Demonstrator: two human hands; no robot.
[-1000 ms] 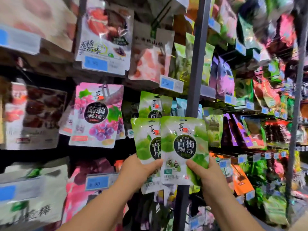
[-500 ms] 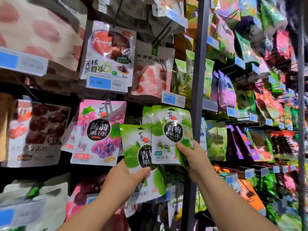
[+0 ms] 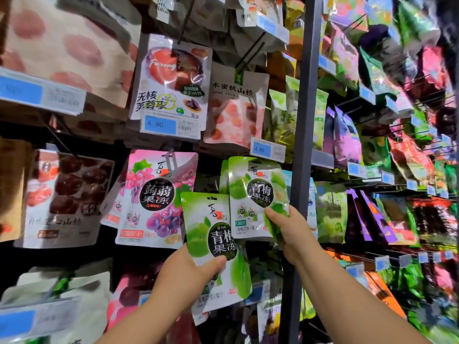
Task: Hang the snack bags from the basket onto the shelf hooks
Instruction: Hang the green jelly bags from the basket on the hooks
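– Green in both hands, before a crowded shop shelf. Which hand has what?

– The left hand grips the lower green bag by its bottom half, thumb curled over the front. The right hand pinches the upper green bag at its lower right corner, held up just left of the grey post.

– Is the upper one on a hook?

– Cannot tell. Its top sits just under a blue price tag, with the edge of another green bag showing behind it.

– And the two held bags?

– They overlap in the view, the lower one nearer the camera and further left.

– What surrounds them?

– To the left, a pink grape bag hangs from a metal hook, its right edge behind the lower green bag. Above it hangs a white plum bag over a tag reading 4.90. Right of the post, rows of green, purple and red bags run away into blur.
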